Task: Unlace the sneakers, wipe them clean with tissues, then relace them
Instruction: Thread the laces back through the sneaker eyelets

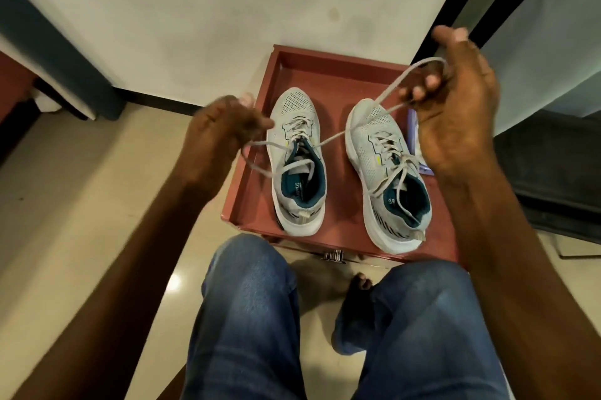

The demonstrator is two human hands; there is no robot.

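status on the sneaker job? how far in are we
Early. Done: the left sneaker's knot looks undone. In hand: left hand and right hand pull its lace ends apart, lower eyelets still threaded. Left: the right sneaker is fully laced and tied in the red tray; no wiping or relacing visible.

Soft indoor light, fairly bright and warm. A glare spot shines on the floor tiles [175,282] by my left knee. My left hand [221,132] is smeared with motion blur; my right hand [461,113] is sharper. The wide lens bends straight lines near the frame's edges, and the wall [227,9] shows faint blotches.
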